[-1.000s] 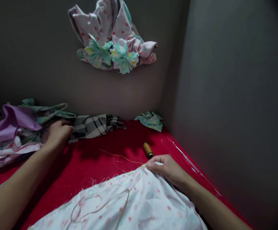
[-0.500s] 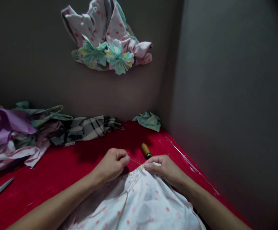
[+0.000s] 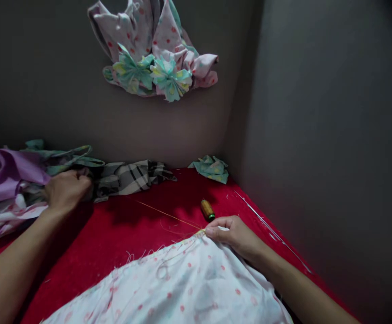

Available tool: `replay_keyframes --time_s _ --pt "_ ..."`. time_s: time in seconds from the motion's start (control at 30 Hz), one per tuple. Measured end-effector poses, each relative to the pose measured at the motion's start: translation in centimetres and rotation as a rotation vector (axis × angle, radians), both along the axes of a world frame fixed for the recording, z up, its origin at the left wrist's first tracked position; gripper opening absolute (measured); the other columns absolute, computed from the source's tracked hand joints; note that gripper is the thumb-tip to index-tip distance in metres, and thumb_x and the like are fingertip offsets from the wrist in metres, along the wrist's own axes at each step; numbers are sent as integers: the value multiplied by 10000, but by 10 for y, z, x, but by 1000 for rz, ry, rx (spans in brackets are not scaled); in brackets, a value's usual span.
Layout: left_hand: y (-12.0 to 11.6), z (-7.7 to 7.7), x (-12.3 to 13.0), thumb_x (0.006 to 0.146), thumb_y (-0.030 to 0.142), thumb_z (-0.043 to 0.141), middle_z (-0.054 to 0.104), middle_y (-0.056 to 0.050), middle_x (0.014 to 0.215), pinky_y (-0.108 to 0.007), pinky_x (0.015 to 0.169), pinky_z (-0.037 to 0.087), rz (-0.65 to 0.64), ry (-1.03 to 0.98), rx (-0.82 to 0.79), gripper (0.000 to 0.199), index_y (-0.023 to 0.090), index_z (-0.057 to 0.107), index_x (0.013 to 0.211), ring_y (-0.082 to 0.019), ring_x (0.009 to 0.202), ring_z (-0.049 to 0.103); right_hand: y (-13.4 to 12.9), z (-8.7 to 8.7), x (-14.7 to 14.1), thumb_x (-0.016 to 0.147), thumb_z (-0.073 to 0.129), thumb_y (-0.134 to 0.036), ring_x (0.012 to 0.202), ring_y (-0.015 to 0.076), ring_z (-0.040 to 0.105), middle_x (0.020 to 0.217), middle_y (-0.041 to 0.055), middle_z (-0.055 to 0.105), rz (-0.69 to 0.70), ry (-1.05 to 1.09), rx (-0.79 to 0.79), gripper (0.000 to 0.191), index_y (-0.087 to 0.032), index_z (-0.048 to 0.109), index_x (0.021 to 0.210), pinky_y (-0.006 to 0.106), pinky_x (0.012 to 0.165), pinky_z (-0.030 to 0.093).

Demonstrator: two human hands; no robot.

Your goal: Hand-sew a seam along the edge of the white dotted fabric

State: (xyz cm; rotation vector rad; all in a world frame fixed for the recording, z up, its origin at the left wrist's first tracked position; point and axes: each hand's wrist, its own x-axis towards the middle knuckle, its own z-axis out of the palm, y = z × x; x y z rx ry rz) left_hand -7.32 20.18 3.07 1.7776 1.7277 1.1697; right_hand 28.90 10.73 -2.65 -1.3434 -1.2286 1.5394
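My right hand pinches the upper edge of a white cloth with pink dots, which spreads over the near part of the red surface. Frayed threads stick out along that edge. A thin orange-yellow thread runs from the pinched spot up and left toward my left hand. That hand is closed, raised in front of the scrap pile, with the thread leading to it; its far end fades from sight, and no needle can be made out. Just beyond my right fingertips lies a yellow-brown thread spool with a green end.
A pile of scraps, with purple cloth and black-and-white checked cloth, lies at the back left. Green patterned cloth sits in the back corner. A thin metal rod lies along the right wall. Dotted fabric with flower shapes hangs above.
My left hand has moved far left and up from beside my right hand, drawing the thread out long. The thread loop over the cloth has shrunk. My right hand keeps its pinch.
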Motion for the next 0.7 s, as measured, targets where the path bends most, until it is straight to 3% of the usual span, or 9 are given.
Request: replay_keyframes --time_s 0.07,0.17,0.2,0.27,0.33,0.43,0.5,0.6,0.7 --pt "4 -4 -3 548 104 496 119 49 245 -267 507 160 124 73 5 294 182 346 307 -133 479 470 0 0 0 559 666 -300 487 96 451 507 -6 565 3 -7 -2 210 -104 643 631 216 496 322" --pt "3 -6 21 513 115 548 321 40 283 -255 507 196 184 157 -11 112 188 534 429 -138 498 472 1 1 0 544 677 -314 470 89 436 491 -9 554 1 -11 -23 231 -101 636 623 214 483 310" --pt "0 -7 36 529 142 561 411 32 331 -248 499 215 139 153 -28 59 191 595 523 -134 496 469 1 2 -1 536 682 -319 466 88 434 489 -11 552 3 -3 -30 237 -102 633 618 214 482 309" --pt "-10 -9 73 587 217 561 563 7 477 -230 488 270 -4 130 -81 160 188 651 717 -128 505 479 0 3 -1 525 691 -325 463 85 433 490 -12 552 6 12 -31 246 -103 632 611 214 484 310" --pt "-26 -15 113 659 251 511 638 -16 643 -211 513 336 -287 85 -196 258 163 645 861 -128 556 516 -1 3 0 521 696 -326 465 84 435 492 -13 553 10 24 -30 249 -104 634 615 213 488 311" --pt "-50 -32 156 665 227 506 657 -6 728 -196 561 375 -553 92 -266 258 172 661 864 -130 622 546 -1 3 1 525 700 -329 471 84 438 497 -13 556 15 49 -31 255 -105 636 630 211 491 306" --pt "-59 -44 169 673 211 487 645 -4 703 -191 547 363 -639 129 -262 238 166 668 821 -127 613 530 -1 2 1 529 699 -337 464 82 430 488 -16 550 19 59 -28 262 -105 637 633 210 486 300" --pt "-62 -50 171 667 214 472 520 18 497 -185 458 294 -609 161 -230 187 138 610 566 -99 485 425 -1 1 1 527 699 -346 454 80 421 479 -19 546 25 56 -26 269 -106 639 632 210 478 293" --pt "-55 -40 165 661 207 440 391 41 442 -185 426 246 -495 152 -178 203 143 485 473 -80 439 336 -1 1 1 532 696 -334 473 87 439 495 -13 561 15 51 -24 247 -111 645 626 211 488 304"
